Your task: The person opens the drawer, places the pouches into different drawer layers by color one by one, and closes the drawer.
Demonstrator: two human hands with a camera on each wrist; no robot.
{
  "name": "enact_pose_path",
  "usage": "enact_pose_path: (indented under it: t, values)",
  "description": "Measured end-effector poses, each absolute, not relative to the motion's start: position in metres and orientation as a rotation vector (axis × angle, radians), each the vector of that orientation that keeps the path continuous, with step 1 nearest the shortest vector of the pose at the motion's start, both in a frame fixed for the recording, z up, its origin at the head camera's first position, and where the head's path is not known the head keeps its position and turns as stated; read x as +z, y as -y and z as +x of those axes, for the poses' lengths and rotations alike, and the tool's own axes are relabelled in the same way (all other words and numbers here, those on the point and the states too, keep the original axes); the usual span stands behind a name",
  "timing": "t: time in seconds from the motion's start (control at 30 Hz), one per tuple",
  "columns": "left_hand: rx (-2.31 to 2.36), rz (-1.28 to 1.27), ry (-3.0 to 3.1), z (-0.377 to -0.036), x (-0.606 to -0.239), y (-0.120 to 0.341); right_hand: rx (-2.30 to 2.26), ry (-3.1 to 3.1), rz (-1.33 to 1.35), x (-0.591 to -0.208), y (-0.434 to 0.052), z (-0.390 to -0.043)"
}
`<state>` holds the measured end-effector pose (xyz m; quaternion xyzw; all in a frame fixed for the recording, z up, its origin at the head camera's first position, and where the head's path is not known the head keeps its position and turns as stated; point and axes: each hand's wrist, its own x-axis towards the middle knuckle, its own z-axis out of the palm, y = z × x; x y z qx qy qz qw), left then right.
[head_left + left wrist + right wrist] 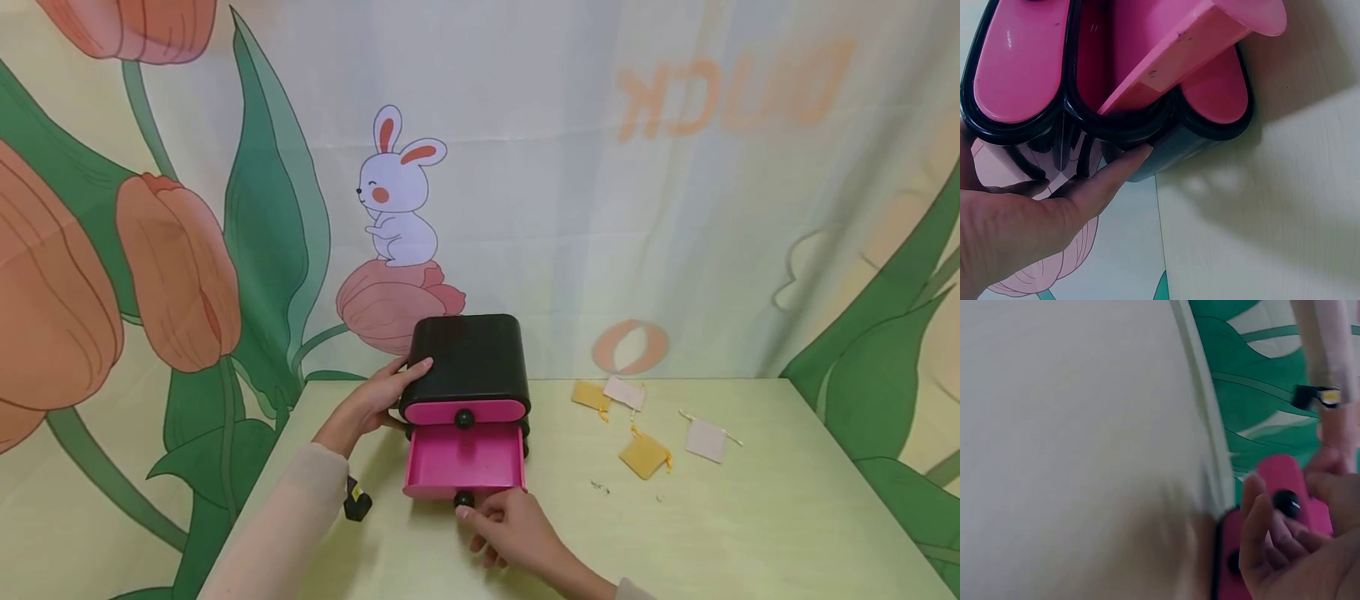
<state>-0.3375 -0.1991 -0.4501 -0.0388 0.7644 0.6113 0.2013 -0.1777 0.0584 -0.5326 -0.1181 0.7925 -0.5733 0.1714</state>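
A black cabinet [468, 358] with stacked pink drawers stands on the table. Its middle drawer [465, 457] is pulled out, and nothing shows inside. My left hand [378, 400] grips the cabinet's left side near the top section. In the left wrist view, that hand [1029, 219] lies along the black side wall [1172, 153]. At the front, the thumb and curled fingers of my right hand [517, 529] are at the round black knob [464, 500] of the pulled-out drawer. The right wrist view is blurred; the knob [1286, 503] shows between thumb and fingers there.
To the right lie yellow pouches [645, 454] and pale pouches [706, 439] with drawstrings. Tiny bits [600, 487] are scattered nearer me. A small black object [357, 502] shows beside my left sleeve. A printed curtain [540, 208] hangs behind the table.
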Motion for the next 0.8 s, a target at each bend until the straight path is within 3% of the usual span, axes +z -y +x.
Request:
enact_pose_path:
  t: [0.33,0.8]
  values:
    - [1.701,-0.099,-2.131,-0.337,-0.451,0.197,-1.553,-2.417,-0.519,-0.493,-0.142,-0.201]
    - [1.699,-0.108,-2.138,-0.337,-0.450,0.197,-1.258,-3.009,-0.275,-0.536,-0.275,-0.248]
